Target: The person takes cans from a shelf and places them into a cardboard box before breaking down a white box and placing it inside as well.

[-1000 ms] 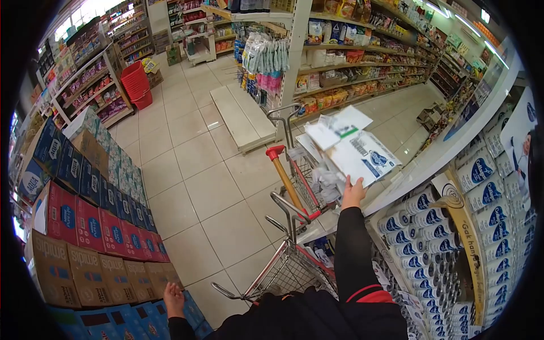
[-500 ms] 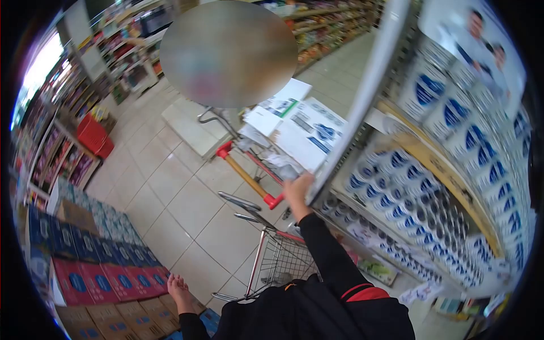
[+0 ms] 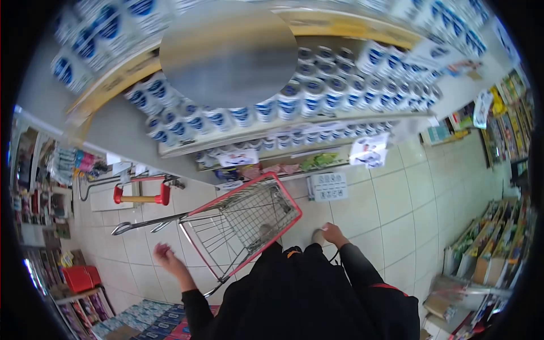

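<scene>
My left hand (image 3: 167, 256) hangs in the air to the left of a wire shopping cart (image 3: 297, 214), apart from it. Its fingers are loosely spread, slightly blurred, and nothing shows in them. The cart has a red rim and grey handles (image 3: 122, 228), and its basket holds no goods that I can see. To the right of the cart, my right hand (image 3: 335, 234) is low in front of my body with its fingers curled in. No held thing is visible there. Rows of white and blue cans (image 3: 311, 99) fill the shelves ahead.
A second cart with a red and yellow handle (image 3: 141, 199) stands at the left. A white printed box (image 3: 328, 187) is on the floor by the shelf. Stacked cartons (image 3: 170, 320) lie lower left, a red basket (image 3: 82, 278) beyond them. Goods racks (image 3: 481, 243) stand right.
The view has swung right to face the can shelves. My right hand has come away from the grey thing near the white cartons and down beside the cart. My left hand is above the floor, away from the stacked cartons.
</scene>
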A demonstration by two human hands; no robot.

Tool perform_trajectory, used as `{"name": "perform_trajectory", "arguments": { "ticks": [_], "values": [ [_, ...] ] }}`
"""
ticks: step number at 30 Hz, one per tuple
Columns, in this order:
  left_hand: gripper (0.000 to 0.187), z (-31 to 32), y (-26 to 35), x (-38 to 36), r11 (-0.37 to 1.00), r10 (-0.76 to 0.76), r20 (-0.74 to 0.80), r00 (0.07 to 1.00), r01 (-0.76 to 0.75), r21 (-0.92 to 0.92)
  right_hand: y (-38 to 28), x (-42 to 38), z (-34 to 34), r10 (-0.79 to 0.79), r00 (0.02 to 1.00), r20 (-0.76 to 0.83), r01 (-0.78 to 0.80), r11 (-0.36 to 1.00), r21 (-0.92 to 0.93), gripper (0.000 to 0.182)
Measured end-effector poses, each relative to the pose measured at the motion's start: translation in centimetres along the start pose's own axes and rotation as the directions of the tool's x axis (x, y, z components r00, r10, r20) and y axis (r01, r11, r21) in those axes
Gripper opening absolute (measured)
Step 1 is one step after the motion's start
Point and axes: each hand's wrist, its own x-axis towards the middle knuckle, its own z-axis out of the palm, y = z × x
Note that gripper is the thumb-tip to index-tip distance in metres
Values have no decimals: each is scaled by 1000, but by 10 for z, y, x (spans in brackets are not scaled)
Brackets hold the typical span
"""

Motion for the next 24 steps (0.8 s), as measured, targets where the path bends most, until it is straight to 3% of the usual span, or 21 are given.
{"name": "perform_trajectory", "arguments": {
  "ticks": [2, 4, 6, 8, 9, 10, 12, 13, 15, 16, 18, 20, 24],
  "values": [
    [28, 61, -14, -32, 998, 57, 250, 966, -60, 2, 72, -24, -6, 83, 990, -113, -82, 997, 18, 26],
    [25, 126, -6, -81, 1000, 18, 506, 862, -9, -20, 126, -39, -7, 167, 981, -96, -169, 985, -16, 23],
    [22, 188, 22, -136, 986, 87, 754, 651, -163, 27, 174, -48, -2, 246, 967, -72, -250, 967, -56, 19],
    [22, 240, 30, -190, 989, -123, 908, 400, -21, 144, 220, -38, 5, 191, 979, 71, -170, 957, -234, 19],
    [24, 263, 20, -216, 995, -81, 950, 301, -29, 94, 216, -40, -14, 231, 968, 95, -216, 965, -148, 28],
    [24, 286, -2, -241, 995, -85, 954, 288, -34, 98, 226, -29, -20, 240, 966, 98, -226, 965, -137, 28],
    [27, 325, -47, -282, 971, -217, 967, 131, 135, 200, 253, -6, -17, 242, 970, -19, -242, 970, -15, 25],
    [27, 343, -63, -296, 969, -227, 966, 121, 126, 212, 264, 13, -14, 260, 964, -51, -259, 965, 34, 22],
    [27, 379, -97, -319, 742, -626, 773, 102, 383, 550, 285, 56, -8, 252, 959, -127, -230, 959, 168, 21],
    [27, 397, -118, -326, 736, -636, 767, 90, 371, 566, 289, 79, -8, 291, 947, -136, -253, 936, 244, 22],
    [27, 423, -167, -336, 600, -771, 616, 162, 509, 617, 294, 123, -11, 353, 926, -134, -290, 892, 347, 24],
    [27, 446, -207, -340, 556, -809, 548, 211, 577, 598, 297, 165, -11, 355, 927, -118, -284, 873, 396, 26],
    [26, 494, -278, -340, 420, -889, 412, 202, 718, 555, 304, 243, -1, 259, 955, -147, -176, 888, 424, 33]
  ]
}}
